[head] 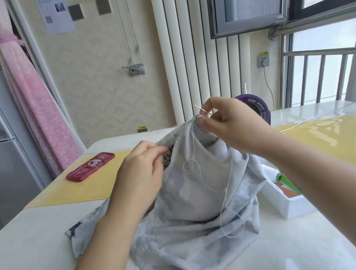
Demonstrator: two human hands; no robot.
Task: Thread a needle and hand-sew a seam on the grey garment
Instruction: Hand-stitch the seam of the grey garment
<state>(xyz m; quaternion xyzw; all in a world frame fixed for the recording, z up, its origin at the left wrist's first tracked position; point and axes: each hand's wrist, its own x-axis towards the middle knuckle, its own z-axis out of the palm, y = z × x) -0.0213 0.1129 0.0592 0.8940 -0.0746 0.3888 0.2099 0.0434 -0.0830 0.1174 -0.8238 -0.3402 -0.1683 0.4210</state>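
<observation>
Grey garment (196,201) slumps on table (39,248) below left hand (140,170), which pinches fabric edge; soft, light, we judge slippy. Thread (224,199) hangs slack under right hand (229,127) (snag risk). Right hand pinches needle (201,108) at top fold; thin, we'd grip mid-shaft.

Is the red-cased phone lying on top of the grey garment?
No, the red-cased phone lies on the yellow mat, to the left of the grey garment and not touching it.

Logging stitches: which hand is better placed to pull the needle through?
Probably the right hand: its fingers pinch the needle at the garment's top edge; the left hand grips it lower down.
</observation>
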